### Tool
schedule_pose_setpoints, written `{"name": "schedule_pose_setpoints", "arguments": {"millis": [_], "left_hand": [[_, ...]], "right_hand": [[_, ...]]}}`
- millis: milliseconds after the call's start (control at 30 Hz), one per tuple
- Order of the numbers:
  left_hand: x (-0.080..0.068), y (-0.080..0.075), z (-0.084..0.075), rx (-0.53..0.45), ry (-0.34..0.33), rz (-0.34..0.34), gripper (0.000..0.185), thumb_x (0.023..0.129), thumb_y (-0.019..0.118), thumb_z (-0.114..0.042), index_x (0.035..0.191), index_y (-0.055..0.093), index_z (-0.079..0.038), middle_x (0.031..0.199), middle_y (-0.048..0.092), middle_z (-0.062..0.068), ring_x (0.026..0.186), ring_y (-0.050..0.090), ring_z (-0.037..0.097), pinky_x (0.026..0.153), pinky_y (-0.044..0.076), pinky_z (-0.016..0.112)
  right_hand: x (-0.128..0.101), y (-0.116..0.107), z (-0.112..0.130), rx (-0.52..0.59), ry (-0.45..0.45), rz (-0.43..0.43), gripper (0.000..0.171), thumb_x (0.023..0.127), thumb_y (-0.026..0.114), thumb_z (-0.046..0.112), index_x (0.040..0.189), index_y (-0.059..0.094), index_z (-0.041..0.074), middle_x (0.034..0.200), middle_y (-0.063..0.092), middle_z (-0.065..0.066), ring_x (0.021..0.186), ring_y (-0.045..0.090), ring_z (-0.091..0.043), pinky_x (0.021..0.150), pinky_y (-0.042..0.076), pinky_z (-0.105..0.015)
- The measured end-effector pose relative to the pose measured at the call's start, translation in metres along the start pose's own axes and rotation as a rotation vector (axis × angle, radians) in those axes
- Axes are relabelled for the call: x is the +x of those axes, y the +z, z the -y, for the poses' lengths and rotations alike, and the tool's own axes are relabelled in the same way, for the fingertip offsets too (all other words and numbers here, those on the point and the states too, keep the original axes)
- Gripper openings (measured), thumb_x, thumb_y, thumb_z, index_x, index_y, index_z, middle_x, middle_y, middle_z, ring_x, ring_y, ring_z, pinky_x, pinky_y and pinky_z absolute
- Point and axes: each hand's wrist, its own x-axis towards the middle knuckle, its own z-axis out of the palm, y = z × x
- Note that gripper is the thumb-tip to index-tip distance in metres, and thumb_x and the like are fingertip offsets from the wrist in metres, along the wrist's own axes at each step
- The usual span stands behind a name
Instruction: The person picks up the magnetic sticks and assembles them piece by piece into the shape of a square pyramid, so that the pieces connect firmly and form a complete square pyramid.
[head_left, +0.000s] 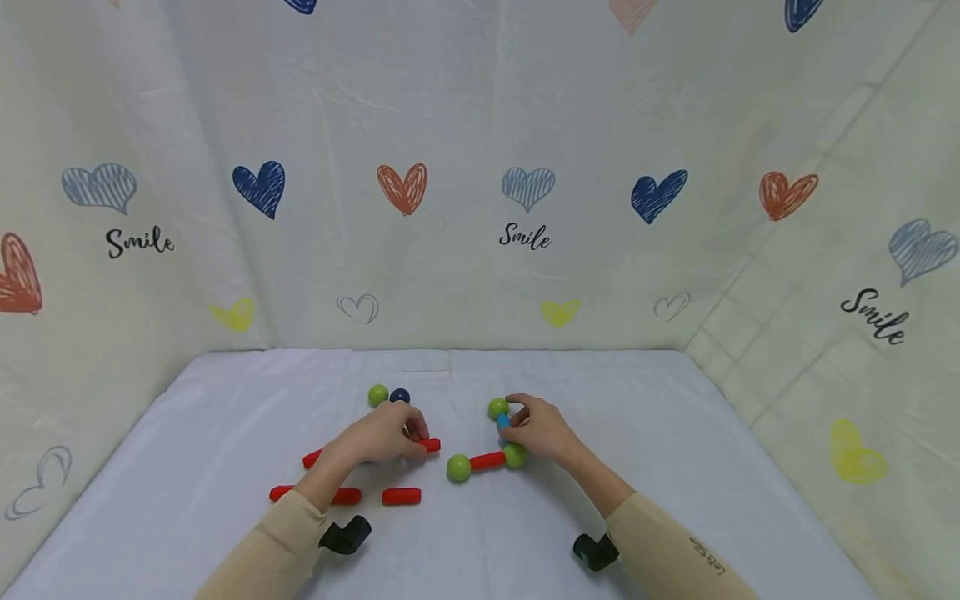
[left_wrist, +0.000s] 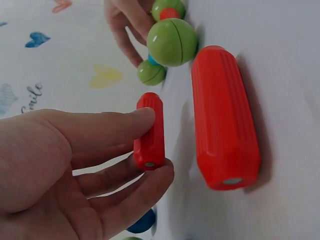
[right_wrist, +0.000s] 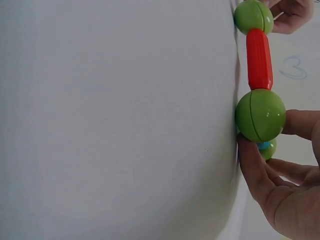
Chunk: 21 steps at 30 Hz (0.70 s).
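Observation:
My left hand [head_left: 384, 433] pinches a red magnetic rod [left_wrist: 156, 132] between thumb and fingers, just above the white tabletop. A metal dot shows in the rod's end. Another red rod [left_wrist: 225, 120] lies close beside it. On the right, my right hand [head_left: 542, 429] grips a blue rod [head_left: 503, 422], partly hidden by its fingers. This blue rod runs between a far green ball [head_left: 498, 407] and a nearer green ball [right_wrist: 260, 115]. From the nearer ball a joined red rod [right_wrist: 259, 59] leads left to a third green ball [head_left: 459, 467].
Behind my left hand sit a loose green ball [head_left: 378, 395] and a dark blue ball [head_left: 400, 396]. Several red rods [head_left: 401, 497] lie around my left forearm. Black wrist devices [head_left: 345, 535] hang below both sleeves. A curtain with printed hearts [head_left: 405, 188] stands behind the table.

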Motion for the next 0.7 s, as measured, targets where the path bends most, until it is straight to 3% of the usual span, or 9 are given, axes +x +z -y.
{"name": "schedule_pose_setpoints", "arguments": {"millis": [467,700], "left_hand": [[0.024,0.011,-0.004,-0.057,0.016,-0.116,0.014,0.088,0.082,-0.013,0.099,0.073,-0.013,0.088,0.066,-0.004,0.083,0.060,0.018,0.072,0.055,0.031],[0.038,0.015,-0.006,-0.076,0.018,-0.117,0.014,0.089,0.081,-0.012,0.101,0.073,-0.012,0.091,0.065,-0.003,0.085,0.060,0.019,0.074,0.055,0.032]], "right_hand": [[-0.005,0.001,-0.002,0.034,0.030,0.002,0.061,0.085,0.085,0.015,0.138,0.058,0.002,0.093,0.064,-0.005,0.080,0.061,-0.018,0.069,0.056,-0.032],[-0.007,0.003,-0.001,0.070,0.043,0.021,0.061,0.085,0.085,0.014,0.138,0.056,0.001,0.093,0.063,-0.007,0.074,0.062,-0.019,0.066,0.058,-0.032]]}}
